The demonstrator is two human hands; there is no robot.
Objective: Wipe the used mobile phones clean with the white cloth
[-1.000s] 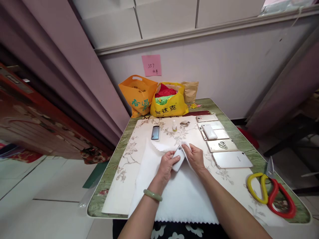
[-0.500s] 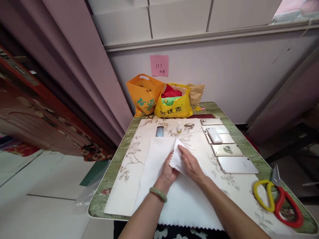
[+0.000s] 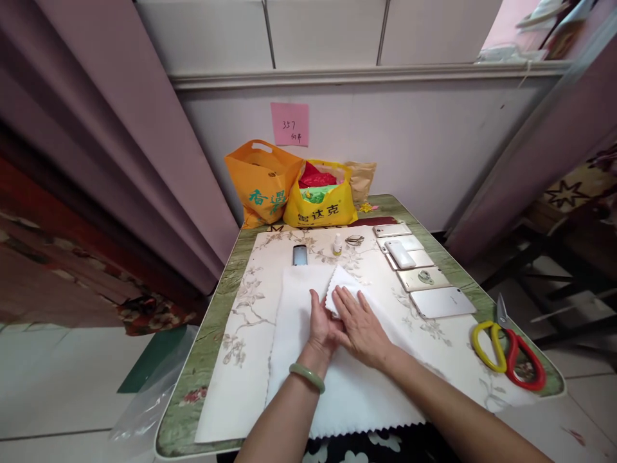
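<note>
A large white cloth (image 3: 337,386) with zigzag edges lies on a floral mat (image 3: 241,334). One corner of the cloth (image 3: 340,287) is folded back over the spot where my hands meet. My left hand (image 3: 321,326), with a green bangle on the wrist, is curled at the fold and grips the cloth-covered white phone, which is hidden now. Over it my right hand (image 3: 360,325) lies flat, fingers stretched out, pressing the folded cloth down.
A dark phone (image 3: 299,254), a small bottle (image 3: 337,244) and small scissors (image 3: 355,240) lie beyond the cloth. Several phones (image 3: 441,301) sit in a row on the right. Big yellow-and-red scissors (image 3: 508,347) lie near the right edge. Orange (image 3: 263,180) and yellow (image 3: 321,207) bags stand at the wall.
The white phone seen in my left hand a second ago is now covered by the folded cloth. My right hand has flattened on top. The camera has shifted.
</note>
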